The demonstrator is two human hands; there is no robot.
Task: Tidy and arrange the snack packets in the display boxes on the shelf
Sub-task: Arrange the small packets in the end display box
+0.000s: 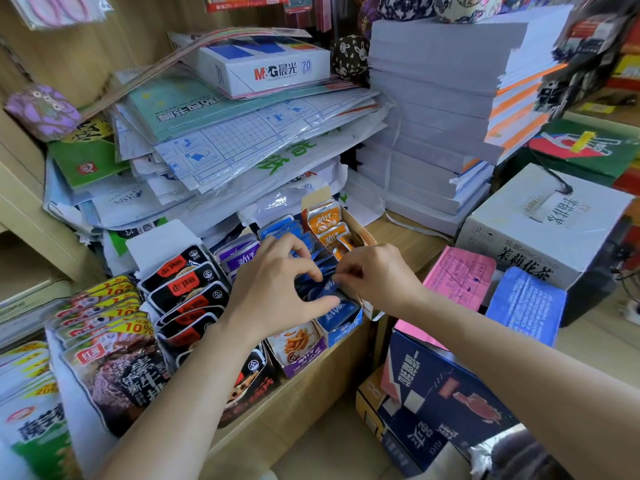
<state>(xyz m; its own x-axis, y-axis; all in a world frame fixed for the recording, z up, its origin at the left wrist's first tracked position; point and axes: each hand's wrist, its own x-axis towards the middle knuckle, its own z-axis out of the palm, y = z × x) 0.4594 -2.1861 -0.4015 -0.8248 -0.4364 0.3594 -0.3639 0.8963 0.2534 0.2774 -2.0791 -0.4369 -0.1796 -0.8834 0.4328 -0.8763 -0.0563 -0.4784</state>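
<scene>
Two hands, left hand (277, 282) and right hand (377, 275), fingers pinching blue packets (327, 288); blue box (341, 332) half hidden.

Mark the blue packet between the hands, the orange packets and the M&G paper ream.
blue packet (323, 287), head view, its wrinkled visible middle.
orange packets (325, 220), head view, face of the rearmost packet.
M&G paper ream (273, 71), head view, side bearing the logo.
</scene>
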